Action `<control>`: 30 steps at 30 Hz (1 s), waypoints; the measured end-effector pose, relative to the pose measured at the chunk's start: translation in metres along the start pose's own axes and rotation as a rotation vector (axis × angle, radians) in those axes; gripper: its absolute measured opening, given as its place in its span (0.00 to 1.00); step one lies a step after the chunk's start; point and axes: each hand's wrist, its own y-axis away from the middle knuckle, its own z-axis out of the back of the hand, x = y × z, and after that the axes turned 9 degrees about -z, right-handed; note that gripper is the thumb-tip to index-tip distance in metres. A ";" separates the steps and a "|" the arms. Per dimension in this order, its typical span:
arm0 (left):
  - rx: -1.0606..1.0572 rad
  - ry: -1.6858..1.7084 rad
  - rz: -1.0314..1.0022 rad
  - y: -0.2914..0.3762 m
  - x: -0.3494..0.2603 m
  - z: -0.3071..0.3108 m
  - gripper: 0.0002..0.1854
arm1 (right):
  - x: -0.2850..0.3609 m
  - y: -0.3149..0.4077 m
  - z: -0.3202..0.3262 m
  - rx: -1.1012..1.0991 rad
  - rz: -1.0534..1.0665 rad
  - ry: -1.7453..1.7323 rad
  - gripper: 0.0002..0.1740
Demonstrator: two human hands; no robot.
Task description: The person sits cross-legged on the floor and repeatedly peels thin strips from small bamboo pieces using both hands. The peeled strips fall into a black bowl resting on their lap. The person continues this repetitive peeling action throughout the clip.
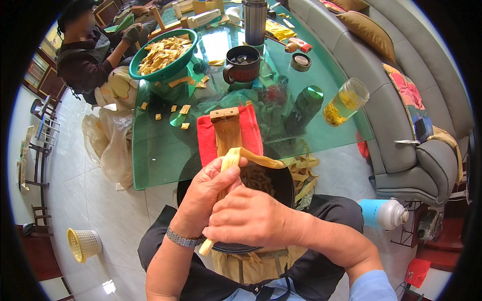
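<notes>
Both hands grip one long, flat, yellow strip of dried plant material [234, 155]. My left hand [216, 180], with a metal-banded watch at the wrist, pinches it near its upper part. Just below, my right hand [252, 218] is closed around the same strip. One end pokes out under the right fist; the other folds over and trails right. Beyond my fingers, a wooden board [228, 133] with a block across its far end lies on a red cloth [252, 131]. Beneath the hands, a black round tub [287, 184] holds brownish pieces, partly hidden.
A glass table [162, 165] carries a green basin [131, 71] of cut yellow pieces, a dark mug [243, 69], a steel flask [254, 26] and a glass jar [345, 101]. More strips [307, 169] lie right of the tub. Another person [84, 64] sits at far left.
</notes>
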 end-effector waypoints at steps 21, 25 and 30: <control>0.129 -1.257 -0.549 0.015 0.000 0.007 0.16 | -0.058 0.028 0.013 0.332 -1.423 -1.089 0.20; 0.004 -1.012 -0.238 0.018 -0.005 0.007 0.12 | -0.060 0.030 0.013 0.349 -1.393 -1.073 0.21; -0.020 -0.456 -0.071 0.020 -0.006 0.009 0.19 | -0.048 0.015 0.023 0.229 -1.065 -0.552 0.21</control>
